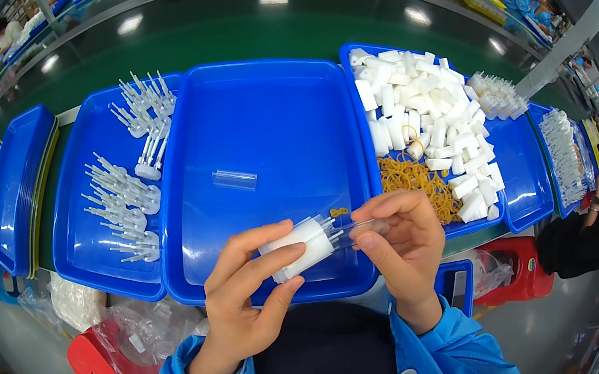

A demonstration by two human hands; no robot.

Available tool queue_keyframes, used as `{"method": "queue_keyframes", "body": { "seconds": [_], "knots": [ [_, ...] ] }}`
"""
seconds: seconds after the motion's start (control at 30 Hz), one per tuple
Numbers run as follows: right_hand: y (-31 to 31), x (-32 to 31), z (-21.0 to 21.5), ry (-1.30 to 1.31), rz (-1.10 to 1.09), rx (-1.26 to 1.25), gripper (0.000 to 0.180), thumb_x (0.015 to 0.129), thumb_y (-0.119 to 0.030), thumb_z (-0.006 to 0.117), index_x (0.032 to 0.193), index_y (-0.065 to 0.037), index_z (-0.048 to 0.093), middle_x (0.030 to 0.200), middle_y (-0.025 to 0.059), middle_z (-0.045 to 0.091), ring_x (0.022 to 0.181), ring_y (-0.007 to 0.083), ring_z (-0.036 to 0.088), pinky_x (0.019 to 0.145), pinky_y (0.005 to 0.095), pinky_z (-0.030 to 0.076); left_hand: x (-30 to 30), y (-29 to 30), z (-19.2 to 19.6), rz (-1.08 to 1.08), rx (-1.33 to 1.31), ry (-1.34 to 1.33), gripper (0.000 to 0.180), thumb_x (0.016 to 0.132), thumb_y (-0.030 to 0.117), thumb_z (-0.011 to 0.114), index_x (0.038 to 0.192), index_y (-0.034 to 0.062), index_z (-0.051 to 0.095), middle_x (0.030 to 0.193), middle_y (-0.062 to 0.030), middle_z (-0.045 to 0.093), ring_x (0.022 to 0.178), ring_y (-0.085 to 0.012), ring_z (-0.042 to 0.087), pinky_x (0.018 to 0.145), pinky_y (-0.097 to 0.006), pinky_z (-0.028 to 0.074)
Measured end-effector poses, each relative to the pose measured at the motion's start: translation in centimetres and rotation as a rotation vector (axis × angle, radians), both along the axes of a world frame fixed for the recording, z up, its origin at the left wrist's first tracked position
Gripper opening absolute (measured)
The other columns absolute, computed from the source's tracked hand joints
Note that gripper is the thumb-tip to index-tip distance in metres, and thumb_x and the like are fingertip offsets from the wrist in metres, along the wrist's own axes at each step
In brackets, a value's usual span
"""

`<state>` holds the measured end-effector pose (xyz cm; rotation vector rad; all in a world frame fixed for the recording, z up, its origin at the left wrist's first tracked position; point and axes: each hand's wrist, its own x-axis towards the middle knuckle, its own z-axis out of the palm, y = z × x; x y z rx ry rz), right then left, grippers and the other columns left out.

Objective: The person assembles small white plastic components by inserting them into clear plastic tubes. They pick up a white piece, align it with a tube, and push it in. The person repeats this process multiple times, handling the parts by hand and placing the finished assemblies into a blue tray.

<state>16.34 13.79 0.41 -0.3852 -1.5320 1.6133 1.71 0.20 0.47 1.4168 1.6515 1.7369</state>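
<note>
Above the near edge of the middle blue tray, my left hand grips a white foam roll with clear plastic around it. Several thin white stems stick out of the roll's right end. My right hand pinches a clear plastic tube at that end, next to the stem tips. Whether the tube covers the stems is hard to make out. Farther back in the tray lies a loose clear tube. A few tan rubber bands rest just behind the roll.
To the left, a blue tray holds bundles of white-stemmed parts. The right tray carries white foam pieces and a heap of rubber bands. Red stools stand below the bench. A green conveyor belt runs behind; co-workers sit farther off.
</note>
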Motion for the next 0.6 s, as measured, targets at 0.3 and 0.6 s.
{"method": "queue_keyframes", "body": {
  "seconds": [0.3, 0.6],
  "knots": [
    [0.7, 0.2, 0.1, 0.005, 0.163, -0.223, 0.031, 0.084, 0.007, 0.065, 0.110, 0.004, 0.050, 0.102, 0.0161, 0.064, 0.089, 0.0146, 0.064, 0.079, 0.0254, 0.052, -0.2, -0.2, 0.1, -0.058, 0.027, 0.101, 0.034, 0.075, -0.008, 0.069, 0.108, -0.0033, 0.066, 0.123, -0.0227, 0.056, 0.112, -0.0311, 0.059, 0.090, -0.037, 0.050],
    [-0.3, -0.6, -0.3, -0.223, -0.201, 0.297, 0.054, 0.077, -0.006, 0.077, 0.121, 0.002, 0.047, 0.117, 0.0164, 0.051, 0.092, 0.0168, 0.059, 0.083, 0.0309, 0.047, 1.0, 0.7, -0.5, 0.104, 0.030, 0.112, 0.045, 0.073, -0.006, 0.073, 0.117, -0.0019, 0.063, 0.120, -0.0228, 0.060, 0.105, -0.0319, 0.063, 0.085, -0.035, 0.052]
  ]
}}
